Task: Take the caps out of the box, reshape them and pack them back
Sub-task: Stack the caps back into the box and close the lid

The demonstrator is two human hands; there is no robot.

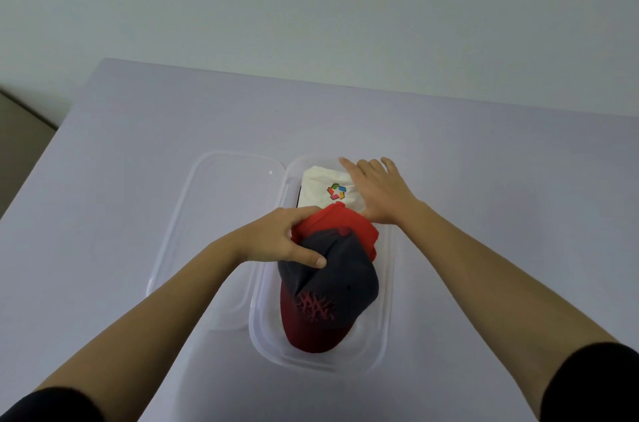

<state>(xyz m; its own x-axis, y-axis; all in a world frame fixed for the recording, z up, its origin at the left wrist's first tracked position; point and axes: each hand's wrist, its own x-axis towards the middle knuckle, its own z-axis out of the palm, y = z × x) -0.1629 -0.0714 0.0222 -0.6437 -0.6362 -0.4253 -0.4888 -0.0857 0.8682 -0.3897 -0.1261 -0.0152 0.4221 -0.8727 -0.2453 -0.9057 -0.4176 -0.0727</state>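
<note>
While both hands work inside the clear plastic box (389, 335), all visible caps lie within it and none rests on the tabletop (138, 162), so the stage is ambiguous: either removal has barely begun or repacking is nearly finished; the pictures alone do not settle which. Count: three caps are seen, one white cap (321, 186) with a multicoloured emblem at the far end, one red cap (349, 224) in the middle, and one dark cap (332, 286) with a maroon brim and red embroidery nearest the person. Whether further caps lie beneath cannot be told. One box is present, and one clear lid (214, 207) lies flat just beside it on the left. The left hand (280, 241) has its fingers curled, thumb on the dark cap's crown, pinching cloth where the red and dark caps meet. The right hand (377, 193) lies flat, fingers loosely spread, against the white cap's right edge at the box wall. Judged outstanding: the lid is not yet fitted
</note>
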